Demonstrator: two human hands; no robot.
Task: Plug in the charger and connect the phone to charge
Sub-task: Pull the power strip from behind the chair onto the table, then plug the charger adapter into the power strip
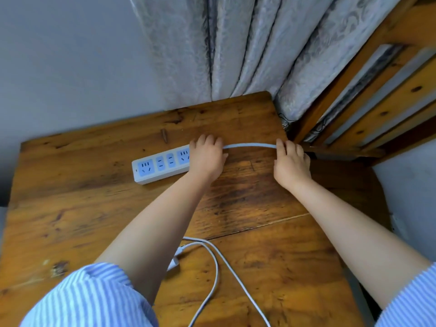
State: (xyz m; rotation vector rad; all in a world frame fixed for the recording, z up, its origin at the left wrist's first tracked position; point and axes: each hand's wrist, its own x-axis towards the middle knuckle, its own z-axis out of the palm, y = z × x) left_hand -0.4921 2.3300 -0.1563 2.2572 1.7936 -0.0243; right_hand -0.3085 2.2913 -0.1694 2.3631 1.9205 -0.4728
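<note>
1. Left hand (207, 159) lies palm-down, fingers curled over the right end of the white power strip (160, 165), pressing it to the wooden table (70, 208).
2. Right hand (291, 162) closes loosely on the strip's thick white cord (250, 145), which arcs between both hands.
3. Nearer the body than both hands, the white charger (173, 264) lies unplugged, partly under the left forearm, its thin cable (217, 267) looping beside it.
4. No phone shows.

A single head-worn wide-angle view looks steeply down and forward, close over the wooden surface (70, 208), toward the curtain (236, 43).
</note>
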